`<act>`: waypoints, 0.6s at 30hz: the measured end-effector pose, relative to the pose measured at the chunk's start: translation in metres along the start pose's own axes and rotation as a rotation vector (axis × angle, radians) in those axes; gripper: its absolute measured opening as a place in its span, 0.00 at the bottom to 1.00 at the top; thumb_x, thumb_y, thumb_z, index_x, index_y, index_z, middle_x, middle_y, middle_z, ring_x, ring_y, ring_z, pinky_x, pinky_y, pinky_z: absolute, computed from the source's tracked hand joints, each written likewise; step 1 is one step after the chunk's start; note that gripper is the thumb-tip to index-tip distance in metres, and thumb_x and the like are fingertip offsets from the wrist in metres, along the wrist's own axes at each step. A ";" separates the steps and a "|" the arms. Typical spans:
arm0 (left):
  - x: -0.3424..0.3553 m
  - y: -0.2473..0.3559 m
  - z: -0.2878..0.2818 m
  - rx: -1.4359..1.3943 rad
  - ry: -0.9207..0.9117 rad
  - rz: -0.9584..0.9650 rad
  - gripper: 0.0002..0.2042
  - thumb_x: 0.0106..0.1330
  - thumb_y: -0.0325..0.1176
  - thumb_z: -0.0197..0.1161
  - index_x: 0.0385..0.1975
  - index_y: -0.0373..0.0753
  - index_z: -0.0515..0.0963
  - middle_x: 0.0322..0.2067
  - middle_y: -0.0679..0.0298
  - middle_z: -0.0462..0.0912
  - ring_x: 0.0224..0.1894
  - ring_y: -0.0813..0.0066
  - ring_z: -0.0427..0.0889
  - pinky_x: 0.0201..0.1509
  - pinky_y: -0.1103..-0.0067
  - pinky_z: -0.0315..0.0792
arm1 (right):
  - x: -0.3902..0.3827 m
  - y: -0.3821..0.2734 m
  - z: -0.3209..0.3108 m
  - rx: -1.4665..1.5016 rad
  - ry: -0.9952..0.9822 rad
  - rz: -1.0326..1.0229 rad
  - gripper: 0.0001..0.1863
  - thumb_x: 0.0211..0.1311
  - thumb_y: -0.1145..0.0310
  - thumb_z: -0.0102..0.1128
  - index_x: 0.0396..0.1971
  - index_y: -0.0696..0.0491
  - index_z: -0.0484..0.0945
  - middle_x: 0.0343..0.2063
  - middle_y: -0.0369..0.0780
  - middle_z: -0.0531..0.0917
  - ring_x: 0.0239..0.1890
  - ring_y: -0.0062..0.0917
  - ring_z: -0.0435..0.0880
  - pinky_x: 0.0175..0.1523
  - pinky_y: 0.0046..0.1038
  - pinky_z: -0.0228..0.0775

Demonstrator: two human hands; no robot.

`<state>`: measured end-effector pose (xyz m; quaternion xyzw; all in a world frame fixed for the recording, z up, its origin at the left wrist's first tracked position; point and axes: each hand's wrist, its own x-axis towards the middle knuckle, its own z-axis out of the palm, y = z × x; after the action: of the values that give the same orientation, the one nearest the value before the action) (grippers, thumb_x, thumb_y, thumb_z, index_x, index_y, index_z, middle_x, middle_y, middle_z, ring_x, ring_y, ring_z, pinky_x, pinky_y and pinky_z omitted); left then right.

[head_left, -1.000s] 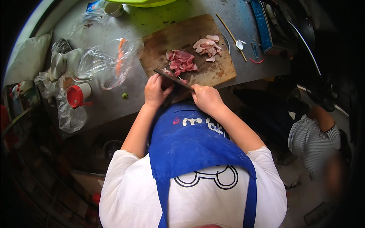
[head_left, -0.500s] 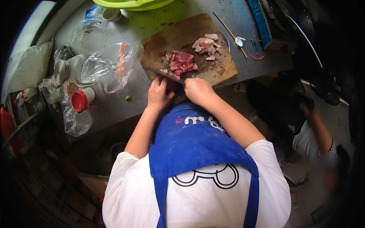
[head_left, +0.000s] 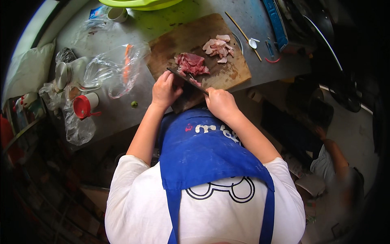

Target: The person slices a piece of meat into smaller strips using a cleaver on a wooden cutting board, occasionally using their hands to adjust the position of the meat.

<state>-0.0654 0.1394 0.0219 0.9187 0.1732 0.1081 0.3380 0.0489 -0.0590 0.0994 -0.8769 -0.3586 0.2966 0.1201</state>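
My right hand [head_left: 222, 104] is closed round the handle of a kitchen knife [head_left: 187, 81], seen nearly edge-on. The blade slants up and left across the near part of a wooden cutting board [head_left: 162, 49]. At its far end my left hand [head_left: 165, 90] rests on the board with curled fingers; whatever lies under them is hidden. Just beyond the blade is a pile of sliced red meat [head_left: 191, 64], and a small strip of meat [head_left: 195, 82] lies against the knife. Farther right on the board sits a heap of pale, fatty slices [head_left: 218, 48].
Left on the metal table are a clear plastic bag [head_left: 115, 71], a red-lidded white jar [head_left: 85, 105] and a glass jar [head_left: 64, 74]. A green basin [head_left: 142, 4] stands at the back. Right of the board lie a stick [head_left: 239, 30] and white spoon [head_left: 252, 43]. Another person's arm [head_left: 336, 156] shows at right.
The knife's handle end has swung slightly right and nearer with my right hand, and a small meat strip now shows along the blade. My left hand has shifted slightly left.
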 end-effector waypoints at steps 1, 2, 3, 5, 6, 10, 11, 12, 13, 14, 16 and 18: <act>0.000 0.001 0.000 0.005 0.008 -0.006 0.14 0.45 0.29 0.71 0.33 0.41 0.77 0.35 0.60 0.78 0.40 0.56 0.81 0.42 0.65 0.79 | 0.001 -0.002 0.002 -0.003 -0.006 0.012 0.10 0.64 0.67 0.56 0.31 0.58 0.81 0.26 0.54 0.85 0.34 0.51 0.87 0.41 0.48 0.80; 0.000 0.000 0.002 -0.011 0.000 -0.015 0.15 0.44 0.30 0.71 0.33 0.41 0.77 0.35 0.59 0.78 0.40 0.56 0.81 0.42 0.65 0.79 | 0.004 -0.005 0.005 -0.006 -0.012 0.024 0.10 0.63 0.68 0.56 0.29 0.59 0.81 0.27 0.54 0.86 0.34 0.51 0.87 0.41 0.48 0.80; -0.001 -0.003 0.002 -0.026 -0.007 -0.026 0.15 0.44 0.30 0.71 0.34 0.41 0.78 0.35 0.59 0.78 0.40 0.55 0.82 0.42 0.65 0.79 | 0.009 -0.008 0.008 -0.014 -0.010 0.011 0.09 0.62 0.69 0.55 0.29 0.59 0.82 0.27 0.54 0.86 0.34 0.51 0.87 0.41 0.48 0.80; -0.002 -0.004 0.003 -0.027 -0.003 -0.028 0.15 0.44 0.30 0.72 0.35 0.41 0.79 0.35 0.60 0.79 0.38 0.57 0.83 0.41 0.66 0.80 | 0.027 -0.013 0.015 -0.027 -0.001 -0.016 0.09 0.60 0.72 0.54 0.28 0.59 0.83 0.28 0.54 0.86 0.35 0.50 0.88 0.41 0.47 0.81; -0.001 -0.003 0.005 -0.014 0.005 -0.016 0.16 0.45 0.30 0.73 0.36 0.41 0.80 0.35 0.60 0.80 0.37 0.58 0.84 0.41 0.66 0.80 | 0.038 -0.018 0.018 -0.027 -0.010 -0.031 0.09 0.59 0.72 0.54 0.27 0.59 0.83 0.28 0.54 0.86 0.35 0.50 0.88 0.41 0.47 0.81; -0.001 0.001 0.013 0.031 0.041 0.023 0.16 0.45 0.32 0.74 0.36 0.42 0.82 0.35 0.60 0.82 0.36 0.58 0.85 0.41 0.66 0.81 | 0.059 -0.031 0.021 -0.015 -0.016 -0.062 0.10 0.59 0.72 0.54 0.26 0.59 0.84 0.28 0.54 0.86 0.35 0.49 0.88 0.42 0.47 0.81; -0.002 -0.001 0.014 0.020 0.059 0.031 0.15 0.44 0.32 0.75 0.34 0.43 0.82 0.35 0.60 0.81 0.36 0.58 0.85 0.41 0.66 0.81 | 0.060 -0.031 0.022 -0.011 -0.015 -0.061 0.10 0.59 0.72 0.54 0.25 0.59 0.84 0.28 0.54 0.86 0.35 0.49 0.88 0.42 0.47 0.80; -0.002 -0.001 0.014 0.016 0.061 0.028 0.14 0.44 0.32 0.75 0.34 0.43 0.82 0.35 0.60 0.81 0.36 0.58 0.84 0.41 0.66 0.81 | 0.058 -0.026 0.023 -0.007 0.014 -0.071 0.10 0.59 0.71 0.54 0.26 0.58 0.84 0.28 0.54 0.86 0.35 0.49 0.88 0.41 0.47 0.80; -0.005 0.000 0.013 0.013 0.067 0.016 0.14 0.44 0.32 0.74 0.33 0.43 0.82 0.35 0.60 0.81 0.36 0.58 0.84 0.41 0.66 0.80 | 0.052 -0.018 0.026 -0.007 0.036 -0.088 0.10 0.59 0.71 0.55 0.26 0.58 0.84 0.28 0.54 0.86 0.35 0.49 0.88 0.41 0.47 0.80; -0.005 0.000 0.013 0.009 0.075 0.003 0.14 0.44 0.32 0.74 0.32 0.43 0.82 0.35 0.60 0.81 0.37 0.58 0.84 0.41 0.66 0.80 | 0.045 -0.009 0.026 -0.008 0.057 -0.106 0.10 0.60 0.70 0.55 0.26 0.58 0.84 0.28 0.54 0.86 0.34 0.49 0.88 0.41 0.47 0.80; -0.006 0.004 0.010 -0.009 0.055 0.005 0.15 0.44 0.32 0.74 0.34 0.42 0.81 0.36 0.60 0.81 0.38 0.57 0.84 0.41 0.66 0.80 | 0.025 -0.001 0.015 -0.014 0.021 -0.073 0.11 0.64 0.66 0.57 0.31 0.58 0.81 0.27 0.54 0.85 0.34 0.51 0.86 0.42 0.49 0.78; -0.005 -0.002 0.011 -0.031 0.022 -0.008 0.16 0.44 0.32 0.73 0.36 0.42 0.80 0.38 0.60 0.80 0.40 0.56 0.83 0.42 0.65 0.79 | 0.007 0.001 0.001 -0.013 0.013 -0.053 0.10 0.64 0.66 0.58 0.31 0.58 0.80 0.27 0.54 0.85 0.34 0.51 0.86 0.42 0.49 0.78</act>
<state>-0.0666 0.1324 0.0121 0.9115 0.1786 0.1194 0.3508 0.0531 -0.0549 0.0948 -0.8698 -0.3828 0.2854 0.1245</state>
